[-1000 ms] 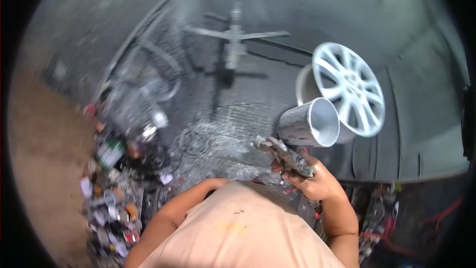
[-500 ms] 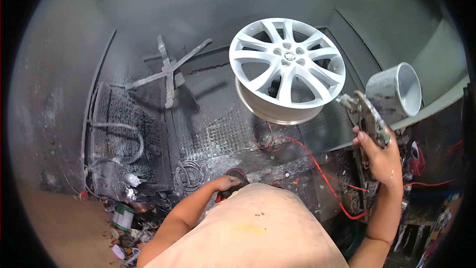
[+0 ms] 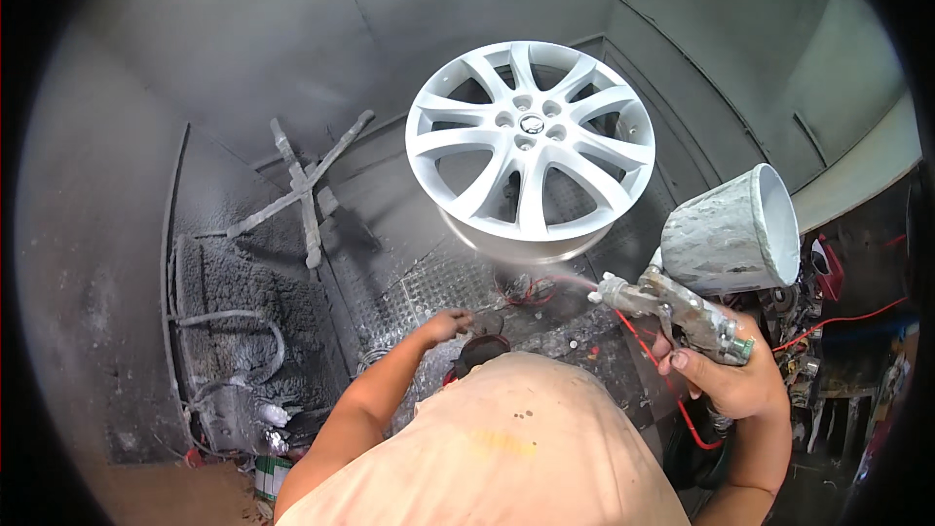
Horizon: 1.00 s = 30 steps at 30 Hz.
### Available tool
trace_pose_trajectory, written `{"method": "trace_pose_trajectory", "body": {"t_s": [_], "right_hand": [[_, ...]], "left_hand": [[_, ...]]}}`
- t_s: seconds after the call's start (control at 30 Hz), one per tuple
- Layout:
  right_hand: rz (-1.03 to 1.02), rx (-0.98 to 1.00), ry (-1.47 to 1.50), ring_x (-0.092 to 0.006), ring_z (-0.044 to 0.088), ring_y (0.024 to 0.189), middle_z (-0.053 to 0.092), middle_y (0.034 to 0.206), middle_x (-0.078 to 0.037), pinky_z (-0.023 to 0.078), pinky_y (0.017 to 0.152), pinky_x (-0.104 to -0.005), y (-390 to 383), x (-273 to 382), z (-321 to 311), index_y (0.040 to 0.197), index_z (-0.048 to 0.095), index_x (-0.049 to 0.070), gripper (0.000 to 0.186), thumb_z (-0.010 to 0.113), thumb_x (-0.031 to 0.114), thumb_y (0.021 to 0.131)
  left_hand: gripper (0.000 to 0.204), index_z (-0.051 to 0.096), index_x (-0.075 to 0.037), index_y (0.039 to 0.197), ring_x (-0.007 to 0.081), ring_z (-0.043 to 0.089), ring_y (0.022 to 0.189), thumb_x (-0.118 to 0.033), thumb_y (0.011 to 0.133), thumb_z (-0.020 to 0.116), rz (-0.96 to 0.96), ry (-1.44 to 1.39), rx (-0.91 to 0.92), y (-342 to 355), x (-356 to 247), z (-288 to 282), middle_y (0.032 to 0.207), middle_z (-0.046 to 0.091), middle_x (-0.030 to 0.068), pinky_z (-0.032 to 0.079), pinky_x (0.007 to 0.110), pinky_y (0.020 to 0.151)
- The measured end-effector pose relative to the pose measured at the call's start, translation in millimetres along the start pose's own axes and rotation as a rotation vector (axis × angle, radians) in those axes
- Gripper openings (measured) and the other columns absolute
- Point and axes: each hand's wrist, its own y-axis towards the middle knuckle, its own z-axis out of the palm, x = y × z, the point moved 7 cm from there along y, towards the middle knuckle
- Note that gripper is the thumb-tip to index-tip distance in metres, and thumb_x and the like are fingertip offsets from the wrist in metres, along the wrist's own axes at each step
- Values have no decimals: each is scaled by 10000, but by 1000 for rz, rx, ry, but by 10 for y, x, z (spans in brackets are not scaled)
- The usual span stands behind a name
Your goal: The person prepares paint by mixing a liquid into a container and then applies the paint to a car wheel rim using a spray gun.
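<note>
My right hand point(image 3: 729, 370) is wrapped round a paint-spattered spray gun point(image 3: 682, 317) with a large whitish cup point(image 3: 721, 242) tilted on top. Its nozzle points left, toward the space just below the near rim of a wheel rim point(image 3: 534, 141). A faint haze blurs the area in front of the nozzle. The white-silver wheel faces up, with paired spokes and a dark-marked centre cap; what holds it up is hidden. Low at centre-left, my left hand point(image 3: 448, 324) has loosely bent fingers, with nothing visible in them, beside a dark round-topped object point(image 3: 484, 346).
A grey-coated cross-shaped stand point(image 3: 304, 190) is at the left, above a shaggy dark panel point(image 3: 229, 282) with a bent pipe. A red hose point(image 3: 690, 419) runs below the gun. Grey booth walls surround the wheel; cluttered shelves point(image 3: 838, 409) stand at right.
My right hand and the spray gun have moved down and slightly left, nozzle now lower beside the wheel. My left hand has risen a little. The whole view has also shifted.
</note>
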Motion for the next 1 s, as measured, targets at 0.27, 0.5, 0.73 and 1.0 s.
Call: {"method": "trace_pose_trajectory", "body": {"t_s": [0.27, 0.5, 0.73, 1.0], "right_hand": [[-107, -325, -156, -96, 592, 828, 667, 955, -48, 503, 763, -256, 285, 191, 95, 1320, 560, -55, 429, 646, 34, 909], [-85, -433, -122, -100, 600, 808, 679, 965, -56, 511, 757, -263, 486, 338, 363, 1315, 555, -59, 431, 652, 32, 905], [-21, -275, -84, -97, 584, 749, 660, 889, -46, 497, 691, -251, 636, 446, 728, 1279, 590, -66, 418, 626, -63, 863], [-97, -320, -185, -100, 592, 786, 669, 888, -54, 496, 720, -251, 590, 410, 751, 1308, 583, -65, 463, 627, -97, 848]], "left_hand": [[404, 521, -104, 1329, 180, 614, 927, -374, 1029, 505, 114, -542, -274, 616, -939, -1177, 1171, 657, 55, 489, 372, 783], [323, 554, -144, 1242, 113, 575, 848, -380, 1063, 426, 137, -643, -280, 973, -1377, -1622, 1055, 637, -17, 496, 347, 776], [162, 547, -165, 1042, 110, 521, 685, -281, 1064, 437, 122, -727, -306, 1031, -1367, -1396, 840, 582, -40, 513, 294, 630], [201, 500, -136, 1150, 172, 626, 827, -300, 1074, 414, 148, -797, -191, 927, -1158, -782, 1031, 632, 14, 513, 340, 686]]}}
